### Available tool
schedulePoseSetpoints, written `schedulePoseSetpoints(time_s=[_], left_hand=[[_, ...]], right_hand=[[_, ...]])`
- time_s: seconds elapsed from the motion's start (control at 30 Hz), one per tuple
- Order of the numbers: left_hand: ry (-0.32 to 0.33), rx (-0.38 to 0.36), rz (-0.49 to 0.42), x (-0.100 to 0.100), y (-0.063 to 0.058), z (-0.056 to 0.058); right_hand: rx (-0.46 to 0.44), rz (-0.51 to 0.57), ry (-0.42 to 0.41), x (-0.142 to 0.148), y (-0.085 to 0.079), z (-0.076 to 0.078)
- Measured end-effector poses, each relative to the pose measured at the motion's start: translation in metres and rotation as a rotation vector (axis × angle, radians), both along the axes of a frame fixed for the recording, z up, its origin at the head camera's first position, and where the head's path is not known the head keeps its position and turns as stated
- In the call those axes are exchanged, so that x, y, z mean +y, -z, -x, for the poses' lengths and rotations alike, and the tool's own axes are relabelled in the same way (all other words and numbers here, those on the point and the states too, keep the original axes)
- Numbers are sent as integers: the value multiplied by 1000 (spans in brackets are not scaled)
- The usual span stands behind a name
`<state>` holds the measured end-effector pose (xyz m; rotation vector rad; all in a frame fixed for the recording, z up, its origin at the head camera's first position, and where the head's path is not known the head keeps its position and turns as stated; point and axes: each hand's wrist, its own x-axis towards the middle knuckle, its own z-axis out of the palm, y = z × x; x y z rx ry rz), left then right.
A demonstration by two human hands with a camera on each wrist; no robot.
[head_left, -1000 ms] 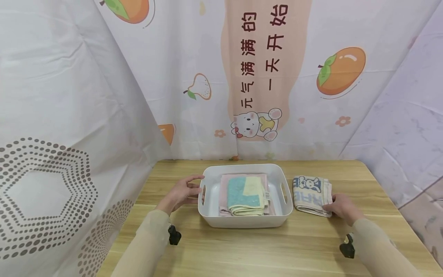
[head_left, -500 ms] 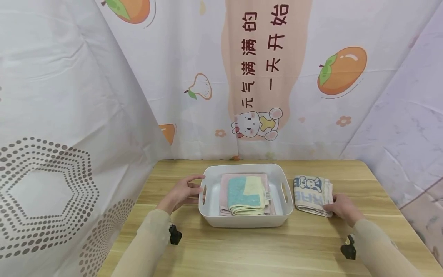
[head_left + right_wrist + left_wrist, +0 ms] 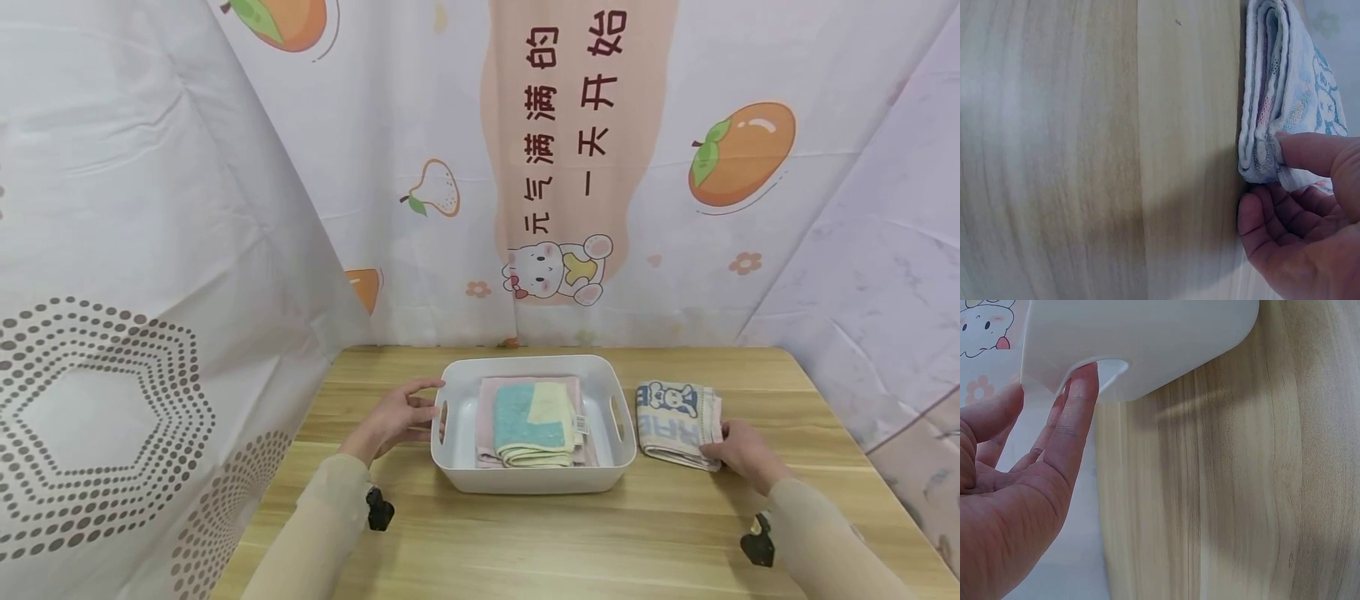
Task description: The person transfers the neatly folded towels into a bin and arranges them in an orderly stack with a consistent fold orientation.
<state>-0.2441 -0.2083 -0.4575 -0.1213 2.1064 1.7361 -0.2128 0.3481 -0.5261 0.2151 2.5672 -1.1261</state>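
A white plastic basket with handle slots stands on the table. In it lies a folded teal and cream towel on a folded pink towel. My left hand holds the basket's left side. In the left wrist view, fingers reach into the handle slot and the thumb is at the rim. To the basket's right lies a folded blue and white towel with a bear pattern. My right hand pinches its near right corner, thumb on top and fingers below.
The wooden table runs under both arms. A printed curtain hangs along its back edge, with more sheeting at left and right. A dark device sits at each wrist.
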Motion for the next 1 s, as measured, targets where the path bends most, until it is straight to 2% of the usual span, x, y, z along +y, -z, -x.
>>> schedulePoseSetpoints(time_s=[0.5, 0.8, 1.0], left_hand=[[5, 2, 5, 1, -1, 0], [-1, -3, -4, 1, 0, 1], [7, -5, -7, 0, 1, 1]], right_hand=[[36, 11, -19, 10, 8, -2], [22, 84, 22, 11, 4, -4], [12, 173, 52, 10, 3, -5]])
